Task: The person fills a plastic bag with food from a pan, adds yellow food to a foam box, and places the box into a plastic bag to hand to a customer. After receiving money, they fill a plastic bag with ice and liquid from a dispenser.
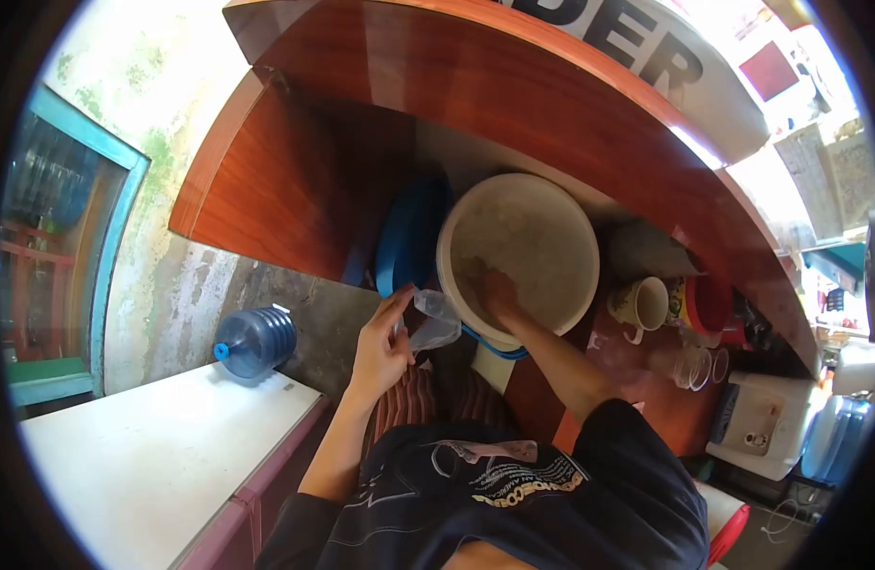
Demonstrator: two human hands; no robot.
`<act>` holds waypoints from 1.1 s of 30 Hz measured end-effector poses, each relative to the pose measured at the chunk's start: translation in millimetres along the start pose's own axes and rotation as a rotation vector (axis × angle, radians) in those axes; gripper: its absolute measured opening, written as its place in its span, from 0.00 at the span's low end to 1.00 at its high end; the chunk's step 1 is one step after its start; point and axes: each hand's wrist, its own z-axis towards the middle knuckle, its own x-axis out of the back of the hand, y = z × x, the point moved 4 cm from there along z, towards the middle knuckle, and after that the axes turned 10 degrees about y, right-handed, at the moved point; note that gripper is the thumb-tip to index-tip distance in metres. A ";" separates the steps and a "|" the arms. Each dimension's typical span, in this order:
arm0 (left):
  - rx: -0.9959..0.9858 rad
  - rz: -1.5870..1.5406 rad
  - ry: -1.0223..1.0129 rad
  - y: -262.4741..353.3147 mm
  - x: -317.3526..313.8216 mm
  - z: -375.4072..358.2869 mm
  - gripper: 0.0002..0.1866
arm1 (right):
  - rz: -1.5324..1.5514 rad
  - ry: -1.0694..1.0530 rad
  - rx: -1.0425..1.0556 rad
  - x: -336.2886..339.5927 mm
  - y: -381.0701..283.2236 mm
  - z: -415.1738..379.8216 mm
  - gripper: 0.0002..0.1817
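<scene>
A clear plastic bag (436, 321) hangs from my left hand (385, 347), whose fingers are closed on its edge. Inside a large round whitish tub (592, 249), my right hand (494, 293) reaches down near the left wall. The fingertips are lost in the murky contents, so whatever they may hold is hidden. Just left of the tub stands a blue round lid or basin (404, 237), partly in shadow. Part of a blue rim or handle (499, 350) shows below the tub.
A curved wooden counter (409, 57) arches over the tub. On the right are a mug (640, 304), a red container (708, 304), clear glasses (689, 368) and a beige appliance (765, 423). A blue water bottle (257, 344) lies by the white tabletop (152, 456) at left.
</scene>
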 end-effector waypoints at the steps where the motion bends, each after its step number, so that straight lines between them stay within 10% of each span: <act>1: -0.015 0.013 0.006 1.2 0.0 3.9 0.33 | -0.041 -0.032 0.025 -9.8 1.9 4.5 0.19; 23: 0.023 0.040 0.058 -4.0 -9.8 16.2 0.34 | -0.080 -0.080 0.324 28.5 0.0 13.0 0.21; 33: 0.021 0.030 0.070 -13.1 -13.0 24.4 0.35 | 0.404 -0.176 0.267 20.7 56.7 11.0 0.26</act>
